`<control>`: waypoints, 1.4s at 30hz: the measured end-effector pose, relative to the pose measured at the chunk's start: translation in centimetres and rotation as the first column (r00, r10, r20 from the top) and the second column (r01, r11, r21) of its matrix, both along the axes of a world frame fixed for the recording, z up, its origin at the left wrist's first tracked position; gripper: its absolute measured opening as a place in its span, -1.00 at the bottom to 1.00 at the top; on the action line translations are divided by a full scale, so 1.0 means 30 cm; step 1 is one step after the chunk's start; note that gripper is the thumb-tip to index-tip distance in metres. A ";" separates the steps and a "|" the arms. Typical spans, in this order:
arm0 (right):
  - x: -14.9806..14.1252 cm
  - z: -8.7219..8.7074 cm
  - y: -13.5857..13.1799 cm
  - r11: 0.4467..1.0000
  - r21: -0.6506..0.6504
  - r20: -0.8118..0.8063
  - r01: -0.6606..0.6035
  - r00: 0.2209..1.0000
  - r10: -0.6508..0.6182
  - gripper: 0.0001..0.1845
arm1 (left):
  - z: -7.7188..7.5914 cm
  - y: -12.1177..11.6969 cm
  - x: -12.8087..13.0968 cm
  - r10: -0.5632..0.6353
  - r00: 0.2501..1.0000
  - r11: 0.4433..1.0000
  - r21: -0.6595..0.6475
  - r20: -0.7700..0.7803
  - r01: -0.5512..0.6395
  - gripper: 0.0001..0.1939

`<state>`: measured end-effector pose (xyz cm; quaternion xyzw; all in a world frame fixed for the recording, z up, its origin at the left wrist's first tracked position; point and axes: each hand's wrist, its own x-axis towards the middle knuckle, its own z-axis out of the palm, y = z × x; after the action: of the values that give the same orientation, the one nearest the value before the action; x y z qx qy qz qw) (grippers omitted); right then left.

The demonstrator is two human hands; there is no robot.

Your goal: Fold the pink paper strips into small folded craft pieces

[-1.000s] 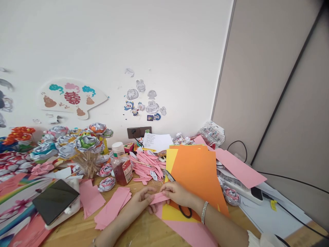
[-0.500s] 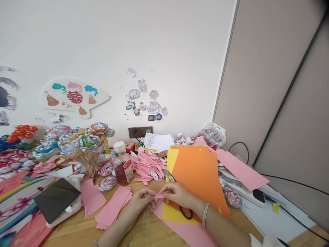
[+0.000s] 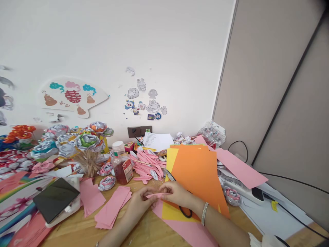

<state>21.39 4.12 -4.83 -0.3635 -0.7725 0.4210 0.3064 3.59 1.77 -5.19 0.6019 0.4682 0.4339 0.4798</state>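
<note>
Between my left hand and my right hand is a small strip of pink paper, its two ends pinched by my fingers. Both hands are closed on it, just above the table. Under my right hand lie orange sheets, yellow paper and a long pink sheet. Scissors partly covered by my right hand show a black handle. Left of my left hand, cut pink paper pieces lie in a fanned stack. Behind my hands is a heap of folded pink strips.
A bottle of red liquid stands behind the pink stack. Paper flowers on sticks fill the back left. A dark tablet-like device rests at left. A power strip with cables and white sheets lie at right.
The pink strip between my fingers has tilted and shows slightly more of its face. My fingers have shifted a little around it; the view has moved slightly.
</note>
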 end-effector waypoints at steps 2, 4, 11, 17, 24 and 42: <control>-0.001 0.001 -0.002 0.998 0.058 0.082 0.014 0.996 -0.019 -0.79 | -0.003 0.005 -0.002 0.035 0.999 0.999 -0.032 0.013 -0.035 -0.73; -0.002 0.000 -0.002 0.993 0.106 0.118 0.047 0.991 -0.059 -0.86 | 0.001 0.007 -0.003 0.057 0.997 0.996 -0.070 0.049 -0.054 -0.70; 0.005 -0.010 0.010 0.987 0.154 0.140 0.038 0.988 -0.060 -0.89 | 0.050 -0.014 0.003 0.165 0.983 0.985 -0.051 0.077 -0.162 -0.74; 0.013 -0.024 0.018 0.998 0.053 0.015 0.043 0.999 -0.044 -0.79 | 0.065 -0.004 -0.003 0.156 0.972 0.979 -0.157 0.176 -0.129 -0.67; 0.013 -0.025 0.018 0.993 -0.115 -0.067 -0.012 0.998 0.005 -0.71 | 0.074 0.001 -0.013 0.135 0.975 0.980 -0.168 0.178 -0.105 -0.63; 0.033 -0.039 0.058 0.974 -0.208 -0.328 -0.094 0.944 0.021 -0.66 | 0.105 0.003 -0.041 0.217 0.970 0.975 -0.077 0.112 -0.209 -0.74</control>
<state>22.38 5.87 -5.99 -0.2984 -0.6705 0.5667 0.3744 2.37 1.86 -2.05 0.5051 0.5144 0.5029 0.4768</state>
